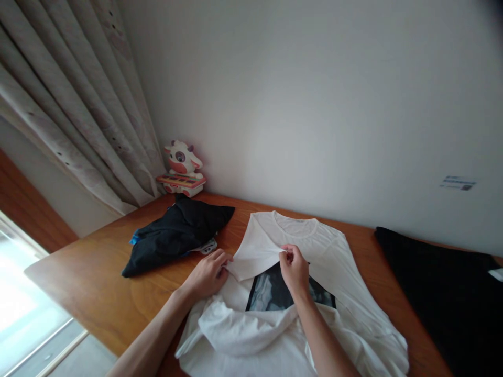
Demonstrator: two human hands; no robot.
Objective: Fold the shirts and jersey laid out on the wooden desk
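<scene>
A white T-shirt (pixel 334 262) with a dark printed panel (pixel 271 293) lies spread on the wooden table (pixel 98 272). Its left sleeve is folded inward over the chest. My left hand (pixel 208 275) pinches the lower corner of that folded sleeve. My right hand (pixel 294 267) pinches the sleeve's edge near the middle of the shirt, just above the print. The shirt's lower part is bunched up near me.
A crumpled black garment (pixel 173 235) lies to the left, over something blue. Another black cloth (pixel 444 293) covers the table's right side. A toy cow with a small keyboard (pixel 181 168) stands by the wall, next to curtains (pixel 78 115).
</scene>
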